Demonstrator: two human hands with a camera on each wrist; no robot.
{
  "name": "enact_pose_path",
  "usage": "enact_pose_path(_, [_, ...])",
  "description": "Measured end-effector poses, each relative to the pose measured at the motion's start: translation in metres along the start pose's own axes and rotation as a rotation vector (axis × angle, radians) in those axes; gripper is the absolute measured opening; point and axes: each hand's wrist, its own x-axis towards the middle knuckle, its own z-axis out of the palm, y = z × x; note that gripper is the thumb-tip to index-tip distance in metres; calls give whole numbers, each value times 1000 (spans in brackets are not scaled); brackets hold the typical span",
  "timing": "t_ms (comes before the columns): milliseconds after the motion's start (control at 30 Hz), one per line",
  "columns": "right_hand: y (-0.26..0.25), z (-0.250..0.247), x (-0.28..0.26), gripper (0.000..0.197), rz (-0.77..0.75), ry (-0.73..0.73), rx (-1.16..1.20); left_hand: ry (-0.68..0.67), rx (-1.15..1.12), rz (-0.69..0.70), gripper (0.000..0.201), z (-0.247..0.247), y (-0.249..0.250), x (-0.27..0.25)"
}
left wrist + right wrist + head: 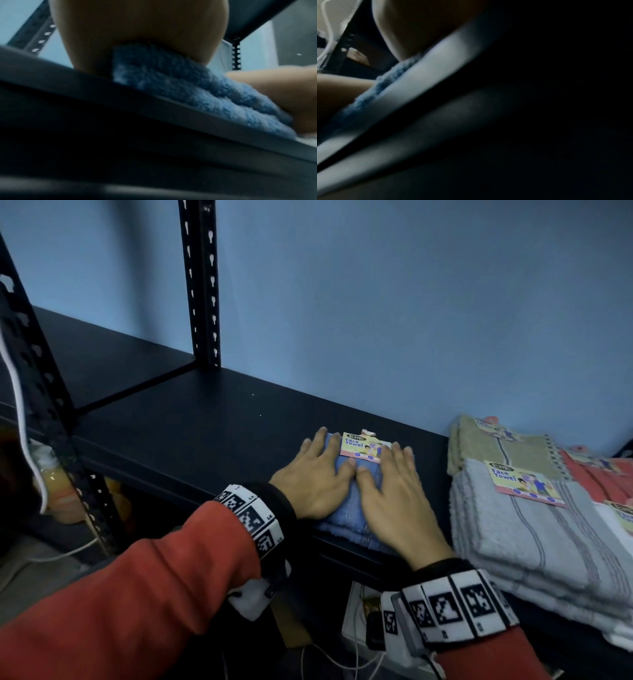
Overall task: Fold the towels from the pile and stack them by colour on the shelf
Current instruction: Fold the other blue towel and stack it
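Observation:
A folded blue towel with a paper "Face Towel" label lies on the dark shelf, its near end over the front edge. My left hand lies flat on its left half and my right hand flat on its right half, fingers straight, thumbs touching. In the left wrist view the palm presses the blue towel onto the shelf lip. The right wrist view is dark, showing a strip of blue towel and the palm.
To the right stand a stack of grey towels, a beige towel behind it and pink towels further right. A perforated black upright rises at the back, another upright at the left front. The blue wall is behind.

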Motion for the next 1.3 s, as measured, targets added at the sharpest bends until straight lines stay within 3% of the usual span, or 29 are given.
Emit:
enact_pose_path(133, [5, -4, -4, 63, 123, -41, 109, -26, -32, -31, 72, -6, -6, -6])
enact_pose_path(300, [4, -17, -9, 57, 173, -87, 72, -36, 7, -11, 70, -17, -2, -11])
enact_pose_path(467, [-5, -15, -9, 54, -17, 178, -53, 107, 147, 97, 70, -17, 7, -3])
enact_pose_path(567, [-7, 1, -9, 77, -59, 102, -54, 21, 133, 160, 66, -5, 8, 3])
enact_pose_path(700, [0, 3, -14, 81, 61, 49, 83, -83, 65, 142, 73, -8, -5, 0])
enact_pose_path(867, [8, -6, -33, 72, 97, 36, 191, -204, 30, 90, 86, -28, -10, -9])
enact_pose_path(1000, [5, -21, -51, 65, 65, -56, 158, -307, 125, 70, 64, -79, -28, -19])
enact_pose_path(1067, [3, -32, -58, 63, 40, -124, 120, -270, 114, 98, 55, -115, -36, -28])
enact_pose_path(1167, [-2, -42, -63, 66, 42, -209, 61, -146, 114, 39, 63, -159, -54, -35])
enact_pose_path(1300, [-25, -33, -52, 70, 30, -254, 33, -25, 194, -74, 62, -179, -103, -26])
